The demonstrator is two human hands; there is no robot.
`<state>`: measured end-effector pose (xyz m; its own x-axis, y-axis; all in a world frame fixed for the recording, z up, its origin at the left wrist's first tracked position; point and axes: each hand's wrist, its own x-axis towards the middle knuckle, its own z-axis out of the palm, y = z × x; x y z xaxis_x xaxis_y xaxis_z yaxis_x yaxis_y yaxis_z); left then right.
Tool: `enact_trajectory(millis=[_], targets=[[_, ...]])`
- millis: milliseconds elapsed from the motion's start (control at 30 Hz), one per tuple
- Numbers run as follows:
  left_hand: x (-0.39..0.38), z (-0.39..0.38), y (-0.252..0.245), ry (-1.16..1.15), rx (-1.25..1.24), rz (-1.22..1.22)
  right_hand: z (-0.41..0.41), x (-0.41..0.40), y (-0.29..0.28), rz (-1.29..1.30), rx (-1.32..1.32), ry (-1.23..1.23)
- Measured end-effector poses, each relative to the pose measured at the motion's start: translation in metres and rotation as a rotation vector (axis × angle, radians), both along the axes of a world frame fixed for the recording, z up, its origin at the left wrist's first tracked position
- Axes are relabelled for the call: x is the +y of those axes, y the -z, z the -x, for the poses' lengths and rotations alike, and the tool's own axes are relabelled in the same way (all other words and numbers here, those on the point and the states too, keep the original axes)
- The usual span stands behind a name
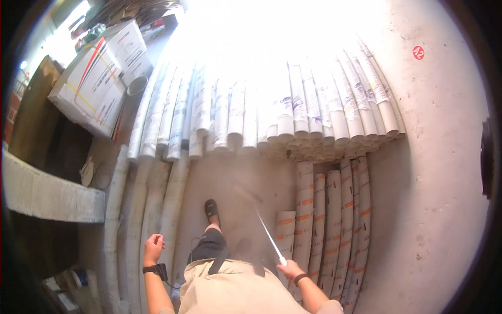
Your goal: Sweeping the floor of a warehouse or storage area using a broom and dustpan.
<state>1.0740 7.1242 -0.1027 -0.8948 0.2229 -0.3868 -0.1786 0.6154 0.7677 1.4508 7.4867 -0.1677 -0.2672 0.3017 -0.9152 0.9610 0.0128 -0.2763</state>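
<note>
My right hand grips the white handle of a thin, straight white rod. The rod slants forward and left over the floor, and its far end blurs out, so its tip cannot be made out. My left hand hangs in front of the left-hand pipes with loosely curled fingers and nothing visible in it; a dark device with a cable is strapped to that wrist. Ahead lies a wide stack of white plastic pipes, their near ends facing me. Glare washes out the far part of the stack.
Beige pipes with orange bands stand on the right, near the wall. Long pale pipes run along the left. Further left are white cartons and a pale beam. My dark shoe is on the concrete floor.
</note>
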Motion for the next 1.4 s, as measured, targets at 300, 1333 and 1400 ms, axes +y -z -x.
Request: enact_trajectory(millis=[300, 1333, 1400], targets=[[0.149, 0.175, 0.032, 0.306, 0.023, -0.057, 0.077, 0.028, 0.0, -0.165, -0.006, -0.081], [0.129, -0.003, -0.067, -1.15, -0.243, 0.158, 0.667, 0.091, 0.008, -0.093, 0.53, -2.194], [0.177, -0.032, -0.072, -1.356, -0.278, 0.28, 0.674, 0.099, 0.02, -0.014, 0.418, -2.121]])
